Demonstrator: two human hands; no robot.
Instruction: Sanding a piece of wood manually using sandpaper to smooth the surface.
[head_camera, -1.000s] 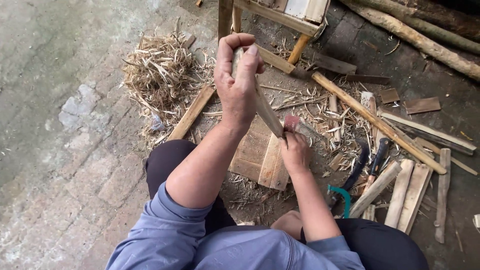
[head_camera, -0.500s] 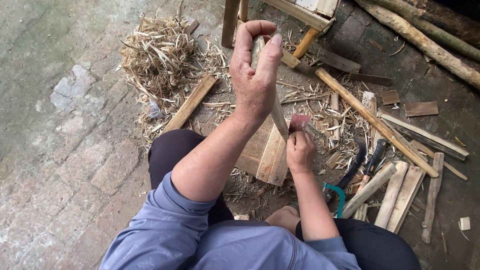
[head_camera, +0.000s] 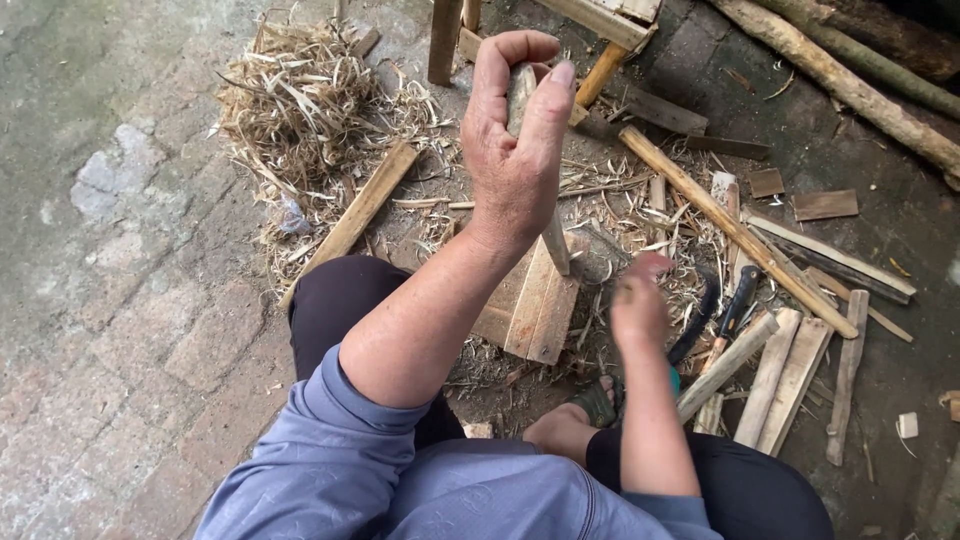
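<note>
Left hand stays clamped on upright stick. Right hand has come off it, now blurred and lower; finger state unclear. Stick rests on block.

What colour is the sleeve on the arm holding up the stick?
The sleeve is a greyish blue, pushed up past the elbow. It shows best in the head view.

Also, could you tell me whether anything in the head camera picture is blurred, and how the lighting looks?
Head view: the right hand is smeared by motion blur, its fingers indistinct; the left hand, its grip closed around a wooden stick, is sharp, as are the shavings pile and the wooden block. Head view again: light is soft and even, with no glare and only faint shadows.
</note>
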